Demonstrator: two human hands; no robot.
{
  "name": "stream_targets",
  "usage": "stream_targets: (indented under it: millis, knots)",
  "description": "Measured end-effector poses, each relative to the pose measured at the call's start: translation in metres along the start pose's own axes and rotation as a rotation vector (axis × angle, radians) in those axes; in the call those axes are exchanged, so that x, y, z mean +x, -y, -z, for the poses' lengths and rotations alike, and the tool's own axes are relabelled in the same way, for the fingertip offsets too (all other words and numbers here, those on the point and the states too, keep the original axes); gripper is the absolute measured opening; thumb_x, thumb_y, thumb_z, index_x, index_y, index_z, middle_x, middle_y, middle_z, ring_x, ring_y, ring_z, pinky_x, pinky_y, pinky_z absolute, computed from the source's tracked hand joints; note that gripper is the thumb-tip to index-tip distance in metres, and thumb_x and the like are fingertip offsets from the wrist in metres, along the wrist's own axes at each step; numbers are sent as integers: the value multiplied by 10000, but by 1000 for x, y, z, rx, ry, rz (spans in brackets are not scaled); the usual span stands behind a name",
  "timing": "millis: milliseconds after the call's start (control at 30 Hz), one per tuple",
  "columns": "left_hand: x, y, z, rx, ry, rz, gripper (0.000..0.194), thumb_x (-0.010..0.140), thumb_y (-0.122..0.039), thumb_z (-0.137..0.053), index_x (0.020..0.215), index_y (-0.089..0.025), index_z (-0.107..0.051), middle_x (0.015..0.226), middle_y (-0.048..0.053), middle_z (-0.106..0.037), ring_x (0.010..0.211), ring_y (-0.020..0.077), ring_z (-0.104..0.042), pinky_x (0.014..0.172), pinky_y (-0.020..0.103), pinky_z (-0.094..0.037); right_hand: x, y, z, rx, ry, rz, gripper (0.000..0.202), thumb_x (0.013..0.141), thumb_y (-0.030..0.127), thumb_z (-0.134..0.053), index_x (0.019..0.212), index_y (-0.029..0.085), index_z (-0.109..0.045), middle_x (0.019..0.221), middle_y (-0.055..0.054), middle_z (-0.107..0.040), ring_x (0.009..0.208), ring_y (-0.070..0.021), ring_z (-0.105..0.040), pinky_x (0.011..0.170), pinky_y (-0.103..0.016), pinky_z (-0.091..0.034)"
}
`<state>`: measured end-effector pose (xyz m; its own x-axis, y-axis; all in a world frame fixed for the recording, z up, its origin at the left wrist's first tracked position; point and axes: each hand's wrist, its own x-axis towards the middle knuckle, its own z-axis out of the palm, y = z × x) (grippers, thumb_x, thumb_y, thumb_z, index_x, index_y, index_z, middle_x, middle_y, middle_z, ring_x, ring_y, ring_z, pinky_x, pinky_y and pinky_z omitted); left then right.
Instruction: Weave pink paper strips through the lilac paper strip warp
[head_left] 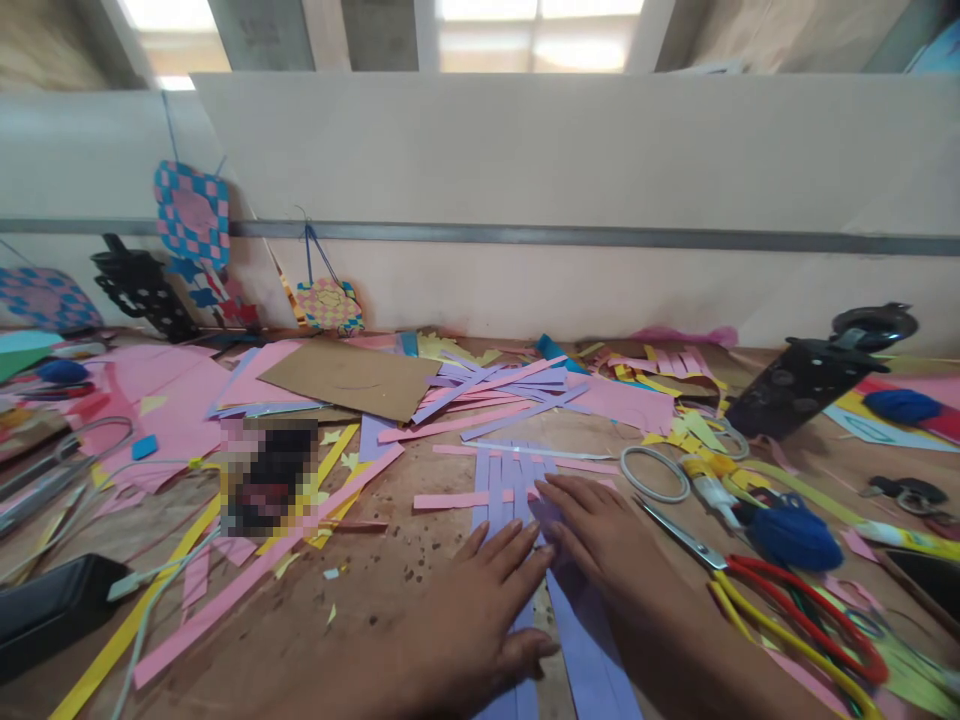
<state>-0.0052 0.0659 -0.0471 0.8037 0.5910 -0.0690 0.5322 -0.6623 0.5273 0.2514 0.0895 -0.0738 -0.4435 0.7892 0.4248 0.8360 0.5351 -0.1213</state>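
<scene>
Pink strip [442,501] woven across purple strips [592,650], mid-table. Left hand [491,605], right hand [596,530] lie on the purple strips, fingers extended, grasping nothing. Paper looks light, bendy, easily torn; best pinched at strip ends. Scissors [694,542] beside right hand.

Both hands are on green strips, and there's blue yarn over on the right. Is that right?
Not quite: the strips under the left hand and right hand are purple, not green, as the head view shows. There is blue yarn on the right.
</scene>
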Motion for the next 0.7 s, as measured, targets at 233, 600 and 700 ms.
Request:
stream_targets:
  millis: [233, 600, 700]
  knots:
    - [-2, -13, 30, -19, -35, 141, 772, 920, -247, -668, 1638, -203, -390, 1709, 125, -322, 1592, 335, -278, 1312, 553, -138, 3, -3, 12, 150, -46, 4, 372, 1043, 256, -498, 1348, 271, -710, 1331, -98, -744, 1182, -282, -707, 1000, -490, -582]
    - [18, 12, 34, -387, -321, 221, 368, 953, -193, -482, 1282, -198, -647, 1348, 127, -711, 1256, 282, -657, 1095, 438, -490, 33, 6, -2, 119, 53, 164, 415, 952, 87, -631, 1296, 303, -720, 1300, -86, -748, 1174, -281, -690, 1015, -473, -514]
    - [23, 22, 34, -376, -338, 258, 285, 965, -237, -489, 1198, -200, -648, 1234, 122, -740, 1144, 273, -697, 991, 410, -545, 42, 6, -5, 142, 83, 162, 356, 933, 86, -653, 1209, 287, -755, 1330, -96, -733, 1195, -296, -678, 1026, -476, -496]
